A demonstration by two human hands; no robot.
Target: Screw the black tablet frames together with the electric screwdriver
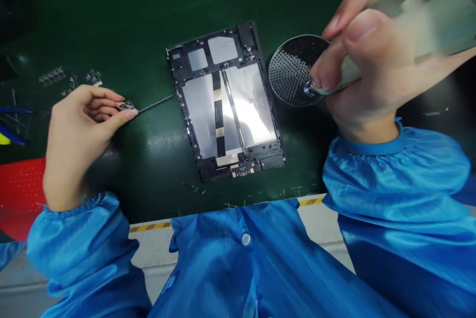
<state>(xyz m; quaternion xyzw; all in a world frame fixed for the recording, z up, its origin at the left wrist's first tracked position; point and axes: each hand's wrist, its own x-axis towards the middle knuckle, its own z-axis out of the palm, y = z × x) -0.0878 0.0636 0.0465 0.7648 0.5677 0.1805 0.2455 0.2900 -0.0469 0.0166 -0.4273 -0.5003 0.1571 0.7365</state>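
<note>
Between the thumb and fingers of my left hand (85, 119) is a small dark electronic part with a thin black strip (154, 104) sticking out to the right. The strip's tip comes close to the left edge of an opened tablet (193, 124), whose silver plates and flat ribbon cable (219, 122) show. My right hand (372, 75), partly blurred, is closed above a round dotted metal disc (288, 70). A pale, smeared object (424, 25) lies along its fingers; its kind cannot be made out. A shiny round metal piece (309, 88) shows at the fingertips.
Small metal parts (52, 76) lie at the left on the green mat (148, 10). Blue-handled pliers (15, 124) and a red sheet or tray (22, 194) are at the left edge. Small scraps are scattered near the table's front edge, which carries yellow-black tape (150, 226).
</note>
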